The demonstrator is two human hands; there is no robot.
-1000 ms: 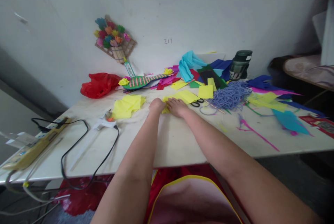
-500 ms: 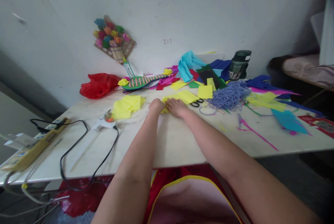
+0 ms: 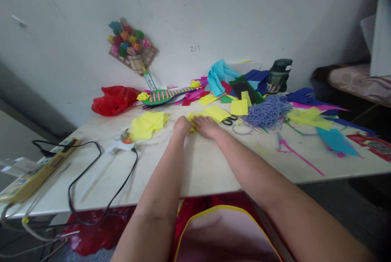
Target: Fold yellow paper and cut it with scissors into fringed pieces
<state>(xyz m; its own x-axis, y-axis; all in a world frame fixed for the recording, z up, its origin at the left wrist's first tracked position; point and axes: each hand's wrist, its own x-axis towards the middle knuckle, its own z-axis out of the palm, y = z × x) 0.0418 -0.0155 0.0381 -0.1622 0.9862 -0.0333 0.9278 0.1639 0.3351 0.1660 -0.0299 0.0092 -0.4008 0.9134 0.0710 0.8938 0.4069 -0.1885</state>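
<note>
1. The piece of yellow paper (image 3: 191, 117) lies at the middle of the table (image 3: 210, 168), between and partly under the two hands, straight ahead of the person, probably because both arms reach it equally there.
2. The right hand (image 3: 206, 126) is open, fingers laid out over the paper, palm down; this looks meant to stop it sliding.
3. The left hand (image 3: 182, 125) is curled at the paper's left edge. Its fingertips are hidden, so I cannot tell whether it pinches the paper or only presses on it.
4. Just beyond the right hand lies a yellow strip (image 3: 217, 113); whether it joins the piece below is unclear. The scissors (image 3: 229, 120) sit beside it, handles toward the person, handy for the right hand.
5. Left of the hands, loose yellow sheets (image 3: 146, 125) lie apart, seemingly within easy reach. The glue gun (image 3: 120, 144) rests near them, on the same side as the power strip (image 3: 39, 172), perhaps because of its cord (image 3: 136, 164).
6. Farther right is a heap of yarn (image 3: 269, 111); a bottle (image 3: 279, 75) stands upright behind it, by the wall, probably out of the arms' way.
</note>
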